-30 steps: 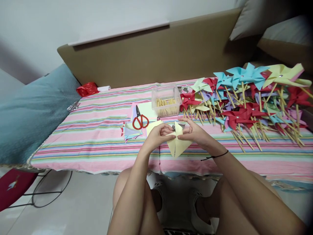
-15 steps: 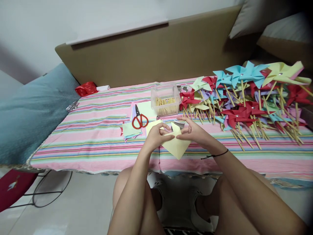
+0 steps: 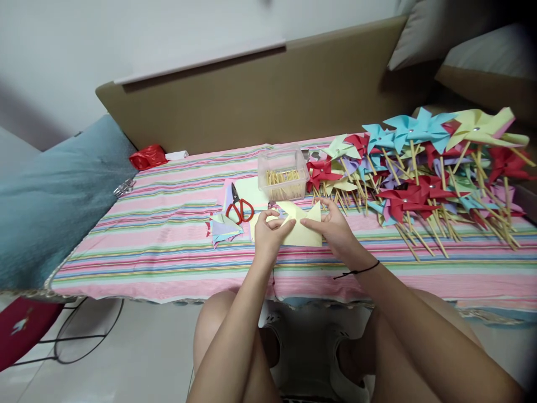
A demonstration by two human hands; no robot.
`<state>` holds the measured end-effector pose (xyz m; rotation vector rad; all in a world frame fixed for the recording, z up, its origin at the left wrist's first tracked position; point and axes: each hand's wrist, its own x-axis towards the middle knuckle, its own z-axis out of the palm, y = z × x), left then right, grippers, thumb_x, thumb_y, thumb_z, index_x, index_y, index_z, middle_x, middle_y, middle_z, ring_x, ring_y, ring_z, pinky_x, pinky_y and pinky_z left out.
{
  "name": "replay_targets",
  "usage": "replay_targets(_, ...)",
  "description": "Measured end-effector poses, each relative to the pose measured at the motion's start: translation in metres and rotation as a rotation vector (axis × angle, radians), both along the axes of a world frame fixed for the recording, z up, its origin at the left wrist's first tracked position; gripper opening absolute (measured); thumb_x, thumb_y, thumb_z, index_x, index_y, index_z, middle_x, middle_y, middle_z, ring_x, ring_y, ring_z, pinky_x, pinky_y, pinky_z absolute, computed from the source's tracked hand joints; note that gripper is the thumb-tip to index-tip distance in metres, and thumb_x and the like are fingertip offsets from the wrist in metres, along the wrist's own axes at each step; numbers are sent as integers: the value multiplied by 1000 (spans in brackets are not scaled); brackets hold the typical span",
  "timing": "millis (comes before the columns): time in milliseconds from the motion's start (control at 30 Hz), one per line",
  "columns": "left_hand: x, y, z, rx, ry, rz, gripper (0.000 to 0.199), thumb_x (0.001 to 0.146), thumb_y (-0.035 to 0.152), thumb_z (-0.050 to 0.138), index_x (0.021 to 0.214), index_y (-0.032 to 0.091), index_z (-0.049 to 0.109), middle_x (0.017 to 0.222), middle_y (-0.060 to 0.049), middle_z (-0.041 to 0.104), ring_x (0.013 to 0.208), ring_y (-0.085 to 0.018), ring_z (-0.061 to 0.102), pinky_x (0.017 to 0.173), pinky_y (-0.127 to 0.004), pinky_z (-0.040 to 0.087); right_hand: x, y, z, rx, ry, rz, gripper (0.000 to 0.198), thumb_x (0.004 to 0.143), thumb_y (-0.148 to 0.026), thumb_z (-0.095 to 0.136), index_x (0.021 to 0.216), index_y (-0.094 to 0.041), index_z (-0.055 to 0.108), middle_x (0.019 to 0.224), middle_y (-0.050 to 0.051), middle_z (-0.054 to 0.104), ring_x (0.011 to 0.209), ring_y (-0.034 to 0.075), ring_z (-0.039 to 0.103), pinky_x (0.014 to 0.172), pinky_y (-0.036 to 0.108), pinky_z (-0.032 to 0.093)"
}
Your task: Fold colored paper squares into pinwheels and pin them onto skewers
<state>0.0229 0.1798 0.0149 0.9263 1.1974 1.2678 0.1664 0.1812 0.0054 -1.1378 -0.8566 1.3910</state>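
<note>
A pale yellow sheet of paper with a notched, cut top edge is held up between my two hands. My left hand pinches its left side, thumb on the near face. On the right side, my right hand grips it the same way, thumb pointing inward. Just left of my left hand lie red-handled scissors on paper sheets. Close by is a small pile of cut paper pieces. Behind the paper stands a clear plastic box with short wooden sticks in it.
Many finished paper pinwheels on sticks crowd the right side of the striped cloth. A red plastic bag and a white roll lie far left, near a blue cushion. A red stool stands below.
The yellow paper has turned from corner-down to straight edge down, its cut points now upward. Both hands have shifted their hold on it. The small paper pile's top piece looks different.
</note>
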Motion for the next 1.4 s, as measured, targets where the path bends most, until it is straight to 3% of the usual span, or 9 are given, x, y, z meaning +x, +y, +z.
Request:
replay_targets(133, -4, -1, 3, -40, 15, -77, 53, 54, 26, 81, 90, 21, 42, 61, 2, 68, 53, -14, 63, 55, -24, 48, 6, 3, -1, 32, -66, 61, 87, 54, -29, 82, 126, -24, 34, 63, -3, 66, 55, 22, 65, 55, 35, 52)
replay_targets(300, -6, -2, 3, -60, 65, -79, 64, 49, 25, 84, 96, 21, 41, 58, 3, 67, 50, -15, 61, 53, -25, 49, 9, 3, -1, 12, -75, 148, 86, 54, -29, 82, 125, -24, 33, 65, -3, 67, 59, 23, 67, 57, 35, 52)
replay_targets(700, -6, -1, 2, -71, 81, -74, 64, 49, 26, 84, 96, 21, 41, 58, 2, 68, 52, -15, 63, 55, -26, 51, 6, 1, 0, 42, -93, 77, 85, 54, -32, 83, 124, -24, 34, 60, -4, 63, 54, 22, 65, 53, 35, 52)
replay_targets(1400, -3, 0, -2, -64, 98, -1, 60, 49, 26, 82, 93, 22, 42, 58, 3, 65, 51, -16, 63, 52, -27, 49, 7, 2, -1, 20, -73, 130, 86, 56, -30, 82, 126, -26, 33, 69, 0, 70, 60, 25, 69, 59, 39, 55)
